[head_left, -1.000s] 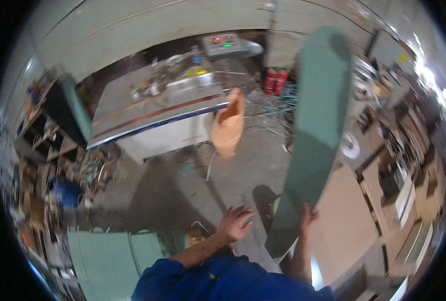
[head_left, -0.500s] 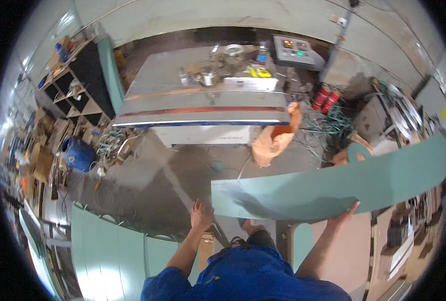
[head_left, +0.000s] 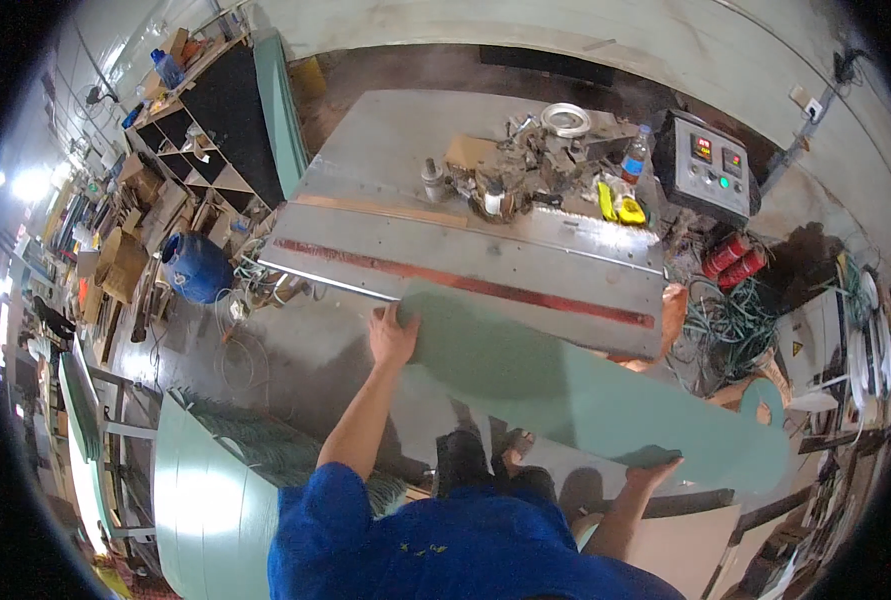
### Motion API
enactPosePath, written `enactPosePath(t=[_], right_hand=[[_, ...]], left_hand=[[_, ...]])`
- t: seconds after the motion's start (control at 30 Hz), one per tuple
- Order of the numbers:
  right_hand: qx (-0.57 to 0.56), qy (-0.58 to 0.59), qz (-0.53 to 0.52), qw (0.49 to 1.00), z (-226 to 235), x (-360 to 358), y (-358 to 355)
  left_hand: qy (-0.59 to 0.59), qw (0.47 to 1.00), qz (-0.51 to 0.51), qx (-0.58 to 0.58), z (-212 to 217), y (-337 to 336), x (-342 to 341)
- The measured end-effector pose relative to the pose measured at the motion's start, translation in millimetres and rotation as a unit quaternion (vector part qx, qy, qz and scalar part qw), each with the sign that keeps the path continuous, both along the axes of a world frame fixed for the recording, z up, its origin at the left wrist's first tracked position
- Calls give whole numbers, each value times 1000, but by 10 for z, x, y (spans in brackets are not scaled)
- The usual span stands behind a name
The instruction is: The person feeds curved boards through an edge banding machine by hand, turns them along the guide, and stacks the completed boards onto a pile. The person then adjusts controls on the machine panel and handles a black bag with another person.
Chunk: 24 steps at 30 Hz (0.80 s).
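Observation:
A long pale-green panel [head_left: 565, 390] with a rounded right end is held up in front of me, slanting down to the right. My left hand [head_left: 394, 336] grips its left end, fingers bent over the edge. Farther right, my right hand [head_left: 653, 470] holds the lower edge, its thumb showing and some fingers hidden behind the panel. The panel's far left corner overlaps the front edge of a grey worktable [head_left: 365, 190], though I cannot tell whether they touch. Along that table's front runs a reddish strip [head_left: 465, 283].
On the table lie metal scraps [head_left: 535, 150], a plastic bottle [head_left: 636, 155] and a yellow tool [head_left: 620, 205]. A control box [head_left: 710, 165] stands right of it. Coiled hoses [head_left: 730, 320] lie at right, a blue drum [head_left: 196, 268] at left, stacked green panels [head_left: 210, 490] near left.
The panel's left end has moved up to the table's front edge, and its right end has dropped. My left hand has taken hold of the left end. The view has shifted.

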State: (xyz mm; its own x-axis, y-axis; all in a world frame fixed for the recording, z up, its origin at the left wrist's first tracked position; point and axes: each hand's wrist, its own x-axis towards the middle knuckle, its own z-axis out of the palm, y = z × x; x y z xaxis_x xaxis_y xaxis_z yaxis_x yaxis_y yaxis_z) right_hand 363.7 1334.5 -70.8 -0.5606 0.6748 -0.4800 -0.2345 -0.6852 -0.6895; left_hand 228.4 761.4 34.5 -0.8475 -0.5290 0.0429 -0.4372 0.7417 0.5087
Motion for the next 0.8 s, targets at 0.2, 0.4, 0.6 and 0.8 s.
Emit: enactPosePath(t=[0.2, 0.4, 0.6, 0.8], right_hand=[[-50, 8, 19, 999, 114, -1035, -596], [1, -31, -30, 999, 56, -1594, -823], [-18, -141, -19, 990, 12, -1841, -746], [34, -135, 81, 987, -169, -1868, -550]], left_hand=[[8, 999, -44, -30, -258, -210, -1358], [-27, 995, -91, 20, -466, -310, -2172], [-64, 988, -122, -74, -386, -303, -2438], [-51, 988, -142, -26, -177, -224, -2813]])
